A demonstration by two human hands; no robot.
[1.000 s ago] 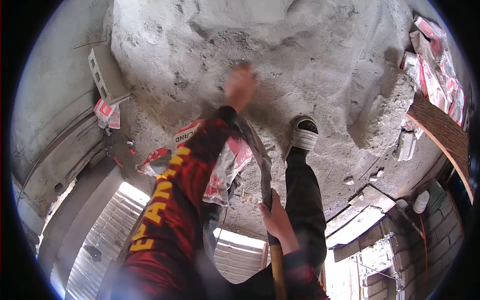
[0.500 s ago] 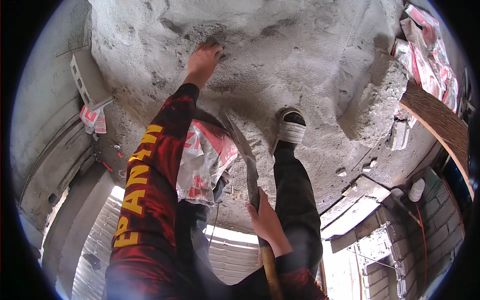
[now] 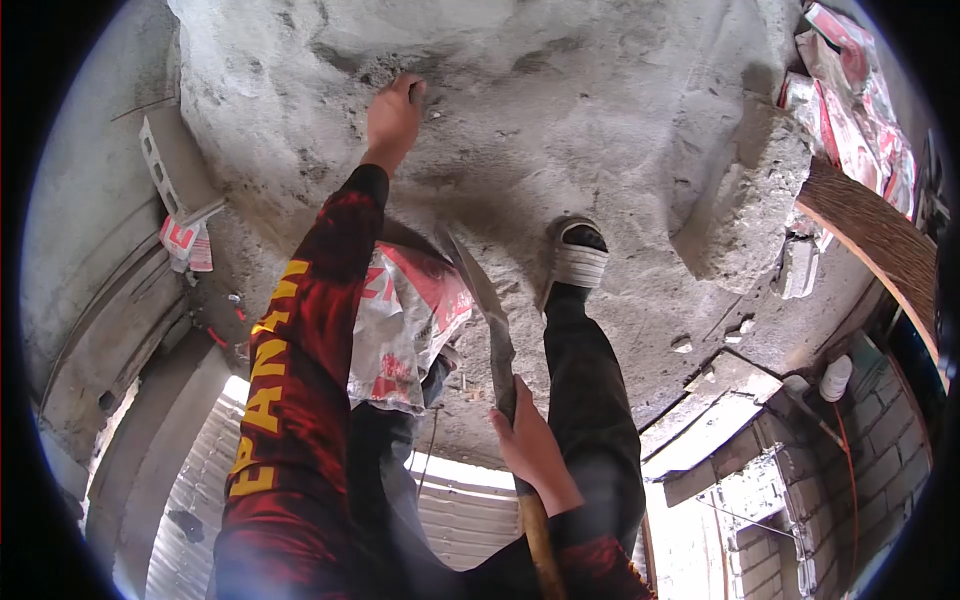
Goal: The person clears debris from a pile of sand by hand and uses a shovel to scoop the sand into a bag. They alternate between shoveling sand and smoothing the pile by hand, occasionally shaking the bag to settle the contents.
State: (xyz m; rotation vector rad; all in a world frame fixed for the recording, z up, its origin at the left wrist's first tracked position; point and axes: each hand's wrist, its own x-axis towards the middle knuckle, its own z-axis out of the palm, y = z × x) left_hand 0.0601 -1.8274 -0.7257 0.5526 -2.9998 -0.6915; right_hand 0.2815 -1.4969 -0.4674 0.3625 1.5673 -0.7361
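My left hand (image 3: 394, 118) reaches far forward over the grey powdery heap (image 3: 560, 130), its fingers curled together near the surface. A small dark bit shows at its fingertips, too small to name. My right hand (image 3: 533, 445) is wrapped round the shovel (image 3: 538, 545), where its wooden handle meets the grey metal part. The shovel's blade (image 3: 480, 285), seen nearly edge-on, points forward to the heap. Beside the blade, under my left forearm, lies a red and white sack (image 3: 400, 320). My foot in a striped slipper (image 3: 580, 262) stands on the heap's near edge.
A hollow block (image 3: 178, 165) and a torn sack piece (image 3: 187, 243) are at the left. At the right are a rough concrete chunk (image 3: 745, 200), crumpled sacks (image 3: 860, 110), a curved brown board (image 3: 875, 235) and a block wall (image 3: 890, 440).
My left hand has swung forward and left over the heap, from a blur to nearly still, its fingers curled. My right hand keeps its hold on the shovel. The view has shifted slightly.
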